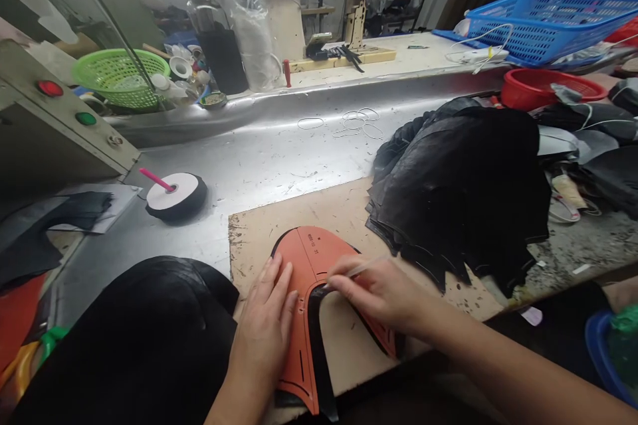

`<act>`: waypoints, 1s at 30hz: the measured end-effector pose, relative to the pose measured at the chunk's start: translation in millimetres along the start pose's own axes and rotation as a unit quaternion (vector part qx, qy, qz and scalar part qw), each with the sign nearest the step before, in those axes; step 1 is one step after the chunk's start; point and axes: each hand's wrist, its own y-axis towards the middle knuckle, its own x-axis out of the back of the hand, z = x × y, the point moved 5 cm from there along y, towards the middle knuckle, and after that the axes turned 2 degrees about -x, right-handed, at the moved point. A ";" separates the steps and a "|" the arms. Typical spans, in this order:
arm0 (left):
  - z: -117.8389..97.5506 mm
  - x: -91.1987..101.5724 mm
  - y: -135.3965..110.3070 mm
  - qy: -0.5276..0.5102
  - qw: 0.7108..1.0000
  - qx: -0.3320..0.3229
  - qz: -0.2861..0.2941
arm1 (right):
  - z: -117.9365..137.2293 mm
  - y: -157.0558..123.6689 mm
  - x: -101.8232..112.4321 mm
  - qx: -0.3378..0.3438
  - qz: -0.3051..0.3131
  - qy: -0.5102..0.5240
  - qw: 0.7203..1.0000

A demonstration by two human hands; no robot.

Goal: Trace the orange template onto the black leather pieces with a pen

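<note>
An orange template (299, 265) with slots and printed marks lies over a black U-shaped leather piece (319, 358), whose edge shows along the inner curve. My left hand (266, 312) rests flat on the template's left side, fingers stretched out. In my right hand (381, 289) is a thin pale marking pen (366, 267), pinched between thumb and fingers. Its tip is hidden by the fingers, close to the top of the inner curve. Both pieces sit on a tan board (264, 229) at the table's front edge.
To the right rises a stack of black leather pieces (463, 179); more black leather (164, 339) lies at left. A tape roll (177, 196) stands on the metal table (239, 159). Behind are a green basket (119, 73), a red basin (551, 87) and a blue basket (553, 23).
</note>
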 end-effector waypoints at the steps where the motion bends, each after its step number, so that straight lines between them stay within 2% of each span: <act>1: 0.5 0.2 0.4 0.001 1.000 0.001 -0.001 | -4.9 -3.1 7.2 -0.022 -0.007 -0.010 1.000; 4: 1.6 1.0 1.6 0.005 1.000 -0.005 -0.010 | -17.8 -12.0 17.9 -0.060 0.000 -0.060 0.996; 6: 1.5 1.6 2.2 0.006 1.000 -0.013 -0.016 | -21.6 -15.3 17.9 -0.050 0.001 -0.081 0.995; 10: 0.2 1.5 2.8 0.017 1.000 -0.019 -0.017 | -20.9 -15.8 13.8 -0.005 -0.003 -0.101 0.995; 15: 1.1 0.7 2.2 0.004 1.000 0.000 -0.012 | -21.1 -12.1 14.8 -0.033 0.008 -0.085 0.996; 20: 1.2 0.1 2.2 -0.003 1.000 0.005 -0.001 | -16.9 -6.9 12.1 0.007 -0.007 -0.112 0.994; 25: -3.8 0.7 1.5 -0.010 1.000 0.014 0.001 | -14.3 -10.1 11.3 -0.021 -0.011 -0.098 0.995; 27: -5.7 0.0 0.5 -0.016 1.000 0.018 0.006 | -2.1 -14.5 2.7 -0.001 0.008 -0.052 0.999; 30: -6.5 -1.1 -1.9 -0.018 1.000 0.024 0.009 | 25.1 -23.7 -27.3 0.079 0.097 0.029 0.992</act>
